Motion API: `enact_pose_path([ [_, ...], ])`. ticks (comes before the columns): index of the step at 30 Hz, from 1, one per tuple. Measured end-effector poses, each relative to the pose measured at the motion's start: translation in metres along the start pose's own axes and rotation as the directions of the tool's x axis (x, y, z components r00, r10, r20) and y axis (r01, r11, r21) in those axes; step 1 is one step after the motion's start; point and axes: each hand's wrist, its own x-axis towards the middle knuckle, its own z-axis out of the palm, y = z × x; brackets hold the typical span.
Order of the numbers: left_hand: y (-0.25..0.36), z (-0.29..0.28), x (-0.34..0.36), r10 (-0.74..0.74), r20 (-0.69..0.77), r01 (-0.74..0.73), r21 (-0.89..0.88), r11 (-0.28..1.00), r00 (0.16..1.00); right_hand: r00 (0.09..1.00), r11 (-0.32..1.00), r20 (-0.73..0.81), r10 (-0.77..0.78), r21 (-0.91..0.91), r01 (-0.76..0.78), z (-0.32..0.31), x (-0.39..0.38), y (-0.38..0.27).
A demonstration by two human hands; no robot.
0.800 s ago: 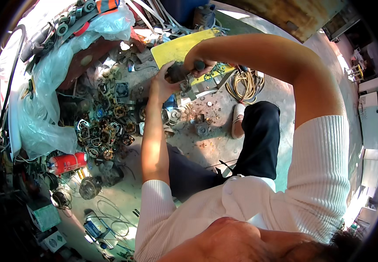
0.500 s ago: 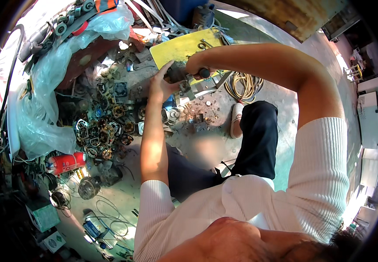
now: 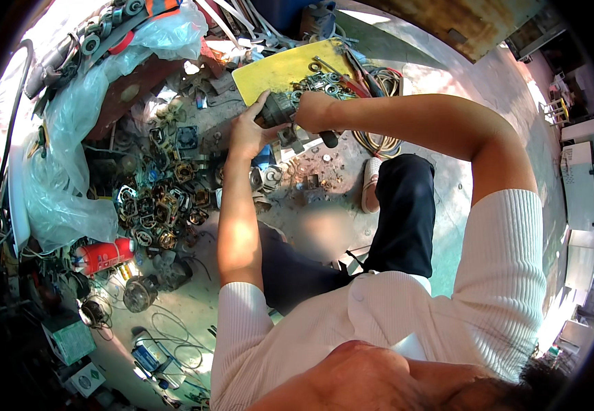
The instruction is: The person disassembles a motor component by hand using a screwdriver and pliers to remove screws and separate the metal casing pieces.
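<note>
My left hand [image 3: 249,133] grips a grimy metal part [image 3: 275,109], cylindrical, its fingertips curved round the left side. Just to the right, my right hand [image 3: 316,109] is closed on a tool with a dark handle [image 3: 328,137], whose end sticks out below the fingers; the rest of the tool is hidden. Both hands are over the near edge of a yellow board [image 3: 259,75], which bears metal rings [image 3: 325,85] and tools with red and dark handles [image 3: 369,82].
Dismantled metal parts [image 3: 160,205] pile to the left, near plastic sheeting [image 3: 64,192] and a red cylinder [image 3: 101,255]. Coiled hose [image 3: 372,142] lies right of the board. A rusty panel [image 3: 475,27] is at top right; my knee [image 3: 406,185] and sandalled foot [image 3: 370,192] are below the board.
My right hand and the dark handle have moved down and slightly right, the forearm lowering with them, uncovering more rings and tools on the board. My left hand has shifted slightly up and left.
</note>
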Motion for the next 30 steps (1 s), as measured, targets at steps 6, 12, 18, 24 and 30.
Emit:
enact_pose_path([
  [6,-0.004,0.0,0.002,0.011,-0.001,-0.011,0.05,0.999,1.0,0.942,0.975,-0.324,0.087,0.221,-0.013,0.054,0.015,0.033],
  [12,-0.03,0.003,0.013,0.05,-0.006,-0.05,-0.192,0.98,0.999,0.62,0.918,-0.784,-0.024,0.228,0.324,0.124,0.032,0.05],
  [18,-0.032,0.004,0.012,0.025,0.016,-0.023,-0.137,0.99,1.0,0.588,0.865,-0.809,0.001,0.296,0.406,0.136,0.028,0.053],
  [24,-0.008,-0.003,0.005,-0.033,0.015,0.032,0.036,0.999,0.999,0.972,0.758,-0.236,-0.003,0.633,0.156,0.059,0.011,0.055],
  [30,-0.016,0.005,0.01,0.04,0.032,-0.041,0.023,0.999,0.999,0.899,0.67,0.437,-0.042,0.679,-0.299,-0.01,0.055,0.056],
])
